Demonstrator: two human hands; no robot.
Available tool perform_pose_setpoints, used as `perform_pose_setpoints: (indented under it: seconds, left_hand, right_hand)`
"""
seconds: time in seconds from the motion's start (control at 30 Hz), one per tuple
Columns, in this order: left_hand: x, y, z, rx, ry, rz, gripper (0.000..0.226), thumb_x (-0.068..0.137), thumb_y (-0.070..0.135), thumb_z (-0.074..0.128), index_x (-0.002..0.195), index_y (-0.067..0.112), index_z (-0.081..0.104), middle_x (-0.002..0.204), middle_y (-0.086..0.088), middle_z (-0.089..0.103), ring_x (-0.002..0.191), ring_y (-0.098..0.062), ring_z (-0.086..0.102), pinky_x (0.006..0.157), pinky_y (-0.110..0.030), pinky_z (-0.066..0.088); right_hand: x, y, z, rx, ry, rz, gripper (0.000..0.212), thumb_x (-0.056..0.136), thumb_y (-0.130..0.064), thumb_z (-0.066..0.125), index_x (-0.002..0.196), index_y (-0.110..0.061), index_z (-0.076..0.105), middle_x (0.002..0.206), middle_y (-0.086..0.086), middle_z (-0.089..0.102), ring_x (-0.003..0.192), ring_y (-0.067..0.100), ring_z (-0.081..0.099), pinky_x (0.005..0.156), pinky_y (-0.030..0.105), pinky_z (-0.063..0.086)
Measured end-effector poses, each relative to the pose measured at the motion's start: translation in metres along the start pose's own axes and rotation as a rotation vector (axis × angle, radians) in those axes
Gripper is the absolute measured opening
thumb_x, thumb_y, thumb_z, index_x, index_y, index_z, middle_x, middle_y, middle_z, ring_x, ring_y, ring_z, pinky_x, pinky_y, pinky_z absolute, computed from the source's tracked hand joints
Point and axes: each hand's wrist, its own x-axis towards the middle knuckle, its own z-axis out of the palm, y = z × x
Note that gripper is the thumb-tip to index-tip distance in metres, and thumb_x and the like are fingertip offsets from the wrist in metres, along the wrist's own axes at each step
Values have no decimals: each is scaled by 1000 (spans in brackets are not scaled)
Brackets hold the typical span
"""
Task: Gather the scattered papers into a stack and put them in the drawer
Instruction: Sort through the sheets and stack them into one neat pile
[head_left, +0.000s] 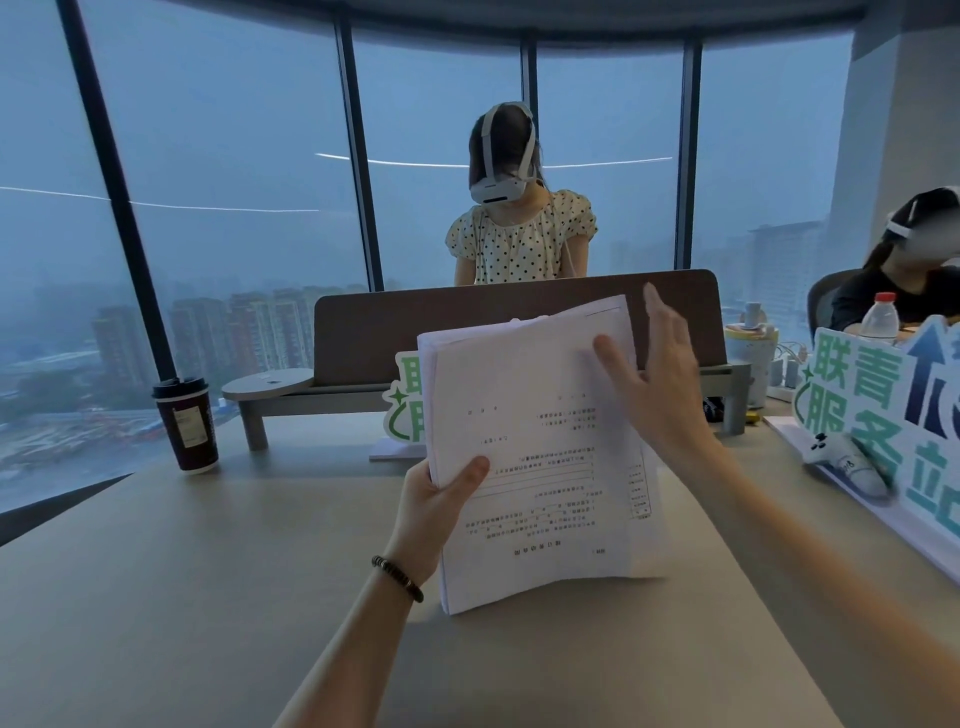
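A stack of white printed papers (540, 467) stands nearly upright, its bottom edge resting on the beige desk (182, 597). My left hand (441, 504) grips the stack's left edge, thumb on the front sheet. My right hand (654, 379) is spread flat against the stack's upper right edge, fingers apart, thumb on the front page. The sheets are slightly uneven at the top. No drawer is in view.
A dark paper coffee cup (186, 423) stands at the left. A grey monitor riser (291, 392) and brown divider (395, 322) cross the back. Green-lettered signs (872, 415) and a water bottle (880, 317) sit at the right. Two people wearing headsets are beyond the desk.
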Motion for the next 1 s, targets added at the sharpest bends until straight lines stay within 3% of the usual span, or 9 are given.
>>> perform_pose_setpoints:
  seconds: [0.07,0.13,0.23,0.3,0.47,0.6,0.77,0.93,1.0]
  left_hand:
    - [0,0,0,2,-4,0,18,89,14,68,105,7,71,101,-4,77,94,-22,73,80,-38,60]
    - [0,0,0,-5,1,-4,19,89,15,68,106,6,71,101,-5,77,94,-23,73,78,-37,61]
    - [0,0,1,-13,13,-15,19,88,17,68,104,8,71,100,-4,77,94,-25,73,78,-39,61]
    - [0,0,1,-16,11,-27,19,88,19,68,103,9,72,101,-5,77,95,-26,73,81,-44,60]
    - [1,0,0,-15,12,-33,16,88,20,67,101,12,72,101,-5,77,95,-26,73,83,-46,59]
    - [1,0,1,-8,11,-24,16,88,20,67,101,11,72,100,-4,77,94,-26,73,81,-45,60]
    - [0,1,0,-7,7,-27,15,88,19,67,100,11,72,99,-6,77,93,-27,73,82,-49,59]
    - [0,0,-1,-2,5,-26,20,89,20,67,104,8,72,102,-9,76,96,-29,72,86,-53,57]
    - [1,0,-2,8,5,-17,19,89,19,67,103,7,72,102,-9,76,96,-29,73,86,-53,57]
  right_hand:
    - [-12,16,3,317,-147,224,75,95,-57,49,156,-30,16,146,-5,45,134,17,43,112,50,34]
    - [-24,30,7,498,-260,327,64,99,-56,39,155,-30,22,128,-17,55,122,7,50,110,43,36]
    - [-44,41,19,593,-357,376,48,102,-53,27,140,-28,42,126,-16,56,111,-4,56,98,30,46]
    - [-55,42,27,622,-406,390,51,101,-56,22,137,-27,44,126,-10,59,111,2,59,87,25,48]
    - [-56,46,32,615,-161,464,30,105,-42,34,112,-13,40,102,4,58,90,15,59,71,26,48]
    - [-56,53,30,671,-129,497,23,104,-34,45,94,-13,46,96,11,61,87,23,61,76,37,50]
    - [-53,60,33,680,-153,532,25,101,-38,50,104,-14,53,108,14,65,101,33,63,88,49,53]
    - [-26,40,19,687,-68,348,17,98,-29,58,110,-17,53,101,6,67,89,14,65,74,26,55]
    - [-12,34,13,640,-41,262,14,96,-28,61,106,-19,57,99,4,67,87,12,66,75,24,57]
